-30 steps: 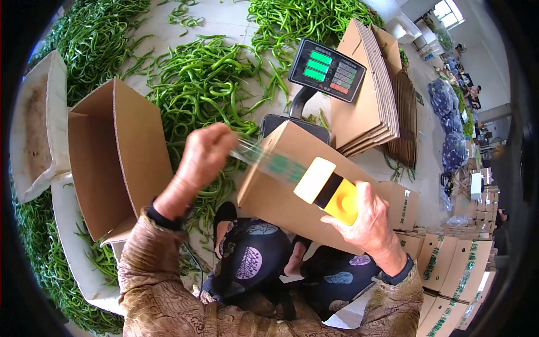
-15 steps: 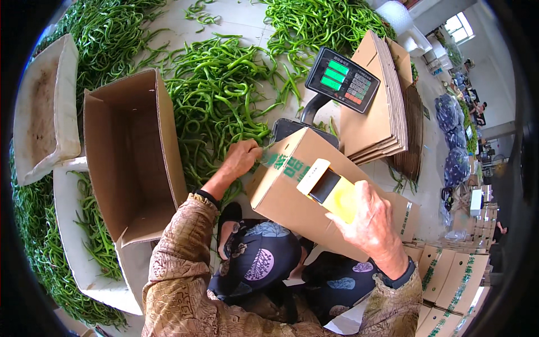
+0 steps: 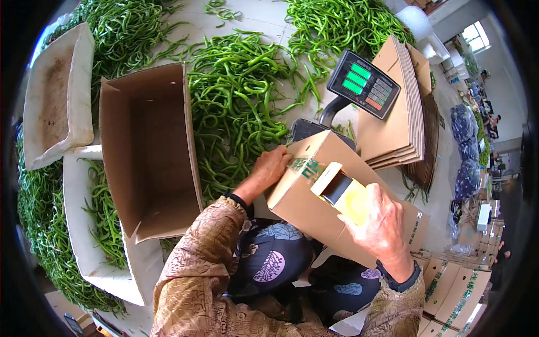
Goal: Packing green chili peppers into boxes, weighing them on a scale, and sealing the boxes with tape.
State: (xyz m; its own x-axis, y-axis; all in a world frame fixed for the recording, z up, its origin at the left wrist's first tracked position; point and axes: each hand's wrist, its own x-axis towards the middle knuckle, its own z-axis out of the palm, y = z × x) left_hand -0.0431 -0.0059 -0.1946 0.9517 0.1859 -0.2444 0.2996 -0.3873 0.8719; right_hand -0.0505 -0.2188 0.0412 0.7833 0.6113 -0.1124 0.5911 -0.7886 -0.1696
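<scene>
Yellow tape dispenser (image 3: 355,204) in right fingers (image 3: 377,202), carton (image 3: 307,206) against left fingers (image 3: 280,155)

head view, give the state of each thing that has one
Taped brown cardboard box: upper face closed
Green-printed clear tape: partly unrolled
Yellow tape dispenser: held
Right hand: closed around dispenser
Left hand: at taped box's end
Second brown cardboard box: open
Black scale display: lit
Brown flat cardboard stack: on edge
Long green peppers: loose, heaped
Lower white foam crate: holding peppers
Upper white foam crate: stained inside
</scene>
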